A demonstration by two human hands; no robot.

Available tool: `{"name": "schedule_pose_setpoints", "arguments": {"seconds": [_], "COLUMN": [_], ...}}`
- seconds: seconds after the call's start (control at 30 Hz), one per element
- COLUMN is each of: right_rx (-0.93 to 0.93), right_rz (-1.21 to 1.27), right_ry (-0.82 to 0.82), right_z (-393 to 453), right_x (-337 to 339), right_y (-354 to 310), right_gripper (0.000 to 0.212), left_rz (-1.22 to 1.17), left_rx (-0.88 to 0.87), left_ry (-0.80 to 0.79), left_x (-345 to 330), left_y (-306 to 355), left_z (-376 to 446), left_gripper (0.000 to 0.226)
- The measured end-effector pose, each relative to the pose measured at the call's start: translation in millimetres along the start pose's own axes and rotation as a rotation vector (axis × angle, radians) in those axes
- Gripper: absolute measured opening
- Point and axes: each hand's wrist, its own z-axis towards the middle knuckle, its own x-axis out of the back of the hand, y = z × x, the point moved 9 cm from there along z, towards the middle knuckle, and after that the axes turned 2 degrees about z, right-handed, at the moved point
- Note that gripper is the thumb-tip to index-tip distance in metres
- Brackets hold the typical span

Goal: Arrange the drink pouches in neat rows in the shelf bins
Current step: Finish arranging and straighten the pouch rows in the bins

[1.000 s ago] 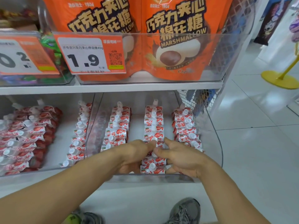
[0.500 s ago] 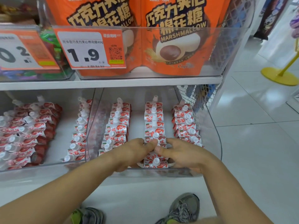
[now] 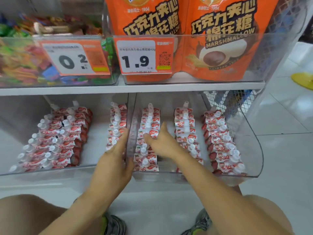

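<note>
Shop shelf, lower tier: clear bin holds three pouch rows. Left hand, fingers straight, presses the bin's 9 o'clock wall; right hand, open, touches the left row. A hard nudge may topple upright pouches.

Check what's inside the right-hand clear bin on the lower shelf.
The right bin holds three front-to-back rows of drink pouches, caps up. The right hand rests on the leftmost row and covers several pouches; the forearm hides part of the middle row's front.
</note>
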Motion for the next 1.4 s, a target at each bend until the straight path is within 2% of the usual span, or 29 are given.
{"name": "schedule_pose_setpoints", "arguments": {"seconds": [0.1, 0.23, 0.33, 0.4, 0.47, 0.6, 0.73, 0.8, 0.97, 1.03, 1.1, 1.17, 1.23, 1.37, 1.4], "right_rx": [-0.032, -0.101, -0.101, -0.084, -0.061, -0.037, -0.054, -0.033, -0.099, -0.135, -0.159, -0.141, -0.165, -0.165, -0.169], "right_rz": [0.1, 0.296, 0.354, 0.403, 0.45, 0.434, 0.345, 0.333, 0.354, 0.291, 0.104, 0.033, 0.154, 0.323, 0.336], "right_ry": [-0.021, -0.023, 0.12, 0.177, 0.16, 0.091, 0.072, 0.081, 0.019, -0.003, -0.004, -0.156, -0.282, -0.283, -0.279], "right_z": [13, 15, 36, 52, 65, 68, 72, 71, 65, 52, 28, 3, -14, -28, -30], "right_x": [-13, -8, 15, 18, 9, 6, 11, 8, 9, 17, 22, 4, -16, -12, -9], "right_y": [-1, 8, -3, -15, -20, -19, -19, -25, -21, -18, -13, -7, -1, -6, -4], "right_gripper": [0.083, 0.093, 0.091, 0.081, 0.062, 0.048, 0.068, 0.071, 0.051, 0.061, 0.074, 0.052, 0.026, 0.004, 0.006], "left_rz": [-0.023, 0.005, -0.004, 0.009, -0.016, 0.002, -0.018, -0.049, -0.037, -0.066, -0.098, -0.115, -0.112, -0.076, -0.073], "left_rx": [0.002, -0.02, -0.019, -0.036, -0.043, -0.057, -0.043, -0.05, -0.092, -0.064, -0.04, -0.031, -0.031, -0.028, -0.026], "left_ry": [-0.037, -0.046, -0.039, -0.033, -0.031, -0.041, -0.036, -0.033, -0.073, -0.084, -0.072, -0.052, -0.038, -0.031, -0.029], "left_x": [-4, -4, -1, 1, 2, -2, 0, 1, -3, -1, 0, 2, 1, 0, 0], "left_y": [-4, -3, -3, -1, -2, -1, -4, -6, -2, -4, -7, -7, -6, -6, -6], "left_z": [2, 1, -1, -3, -3, 2, 1, 0, 1, 1, 0, 0, 0, 1, 1], "left_gripper": [0.086, 0.087, 0.088, 0.088, 0.087, 0.089, 0.088, 0.088, 0.089, 0.089, 0.088, 0.086, 0.085, 0.085, 0.084]}}
